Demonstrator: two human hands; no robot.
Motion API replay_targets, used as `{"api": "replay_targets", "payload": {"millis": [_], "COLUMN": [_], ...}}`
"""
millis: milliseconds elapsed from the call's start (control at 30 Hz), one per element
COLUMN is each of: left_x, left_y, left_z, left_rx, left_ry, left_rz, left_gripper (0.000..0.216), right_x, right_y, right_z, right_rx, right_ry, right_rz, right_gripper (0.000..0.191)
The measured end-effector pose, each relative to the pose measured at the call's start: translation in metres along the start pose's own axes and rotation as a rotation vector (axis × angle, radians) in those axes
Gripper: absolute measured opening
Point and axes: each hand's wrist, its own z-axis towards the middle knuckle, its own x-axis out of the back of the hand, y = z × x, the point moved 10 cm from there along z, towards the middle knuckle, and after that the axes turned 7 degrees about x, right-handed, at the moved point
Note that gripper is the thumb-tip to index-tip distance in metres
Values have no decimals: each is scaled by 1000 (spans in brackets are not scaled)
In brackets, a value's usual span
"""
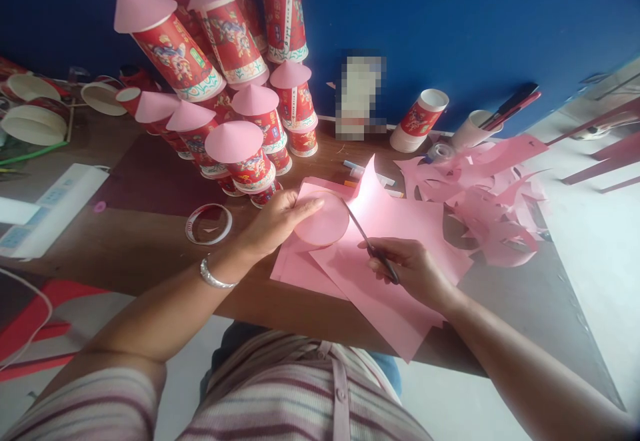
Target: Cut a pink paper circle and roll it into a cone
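Note:
Between thumb and fingers, my left hand (286, 220) grips a pink paper circle (324, 222) by its left side. My right hand (407, 264) is closed around the dark handle of a pair of scissors (361, 231). The blade tips touch or lie very near the circle's upper right edge. Part of the pink sheet (400, 221), with a curled-up flap, lies under and beside the circle. More pink paper (295, 268) is stacked below on the table.
Red paper cups with pink cone tops (240, 138) are stacked behind my left hand. Pink offcuts (493, 201) are heaped at the right. A tape roll (209, 224), a power strip (53, 211), a lone red cup (420, 121) and a pen cup (473, 133) also stand on the table (165, 268).

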Motion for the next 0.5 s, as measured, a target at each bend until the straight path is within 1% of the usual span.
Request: {"api": "replay_targets", "payload": {"millis": [200,333,500], "left_x": [-2,-3,-3], "left_y": [4,8,8], "left_z": [1,3,3], "left_rx": [-7,-39,-44], "left_ry": [-29,-49,-48], "left_rz": [52,72,85], "left_gripper": [51,55,51], "right_x": [-1,0,0], "right_y": [1,2,2], "right_z": [1,1,0], "right_rx": [-25,-22,-16], "right_ry": [-11,-13,-22], "right_rz": [3,3,5], "right_gripper": [59,57,55]}}
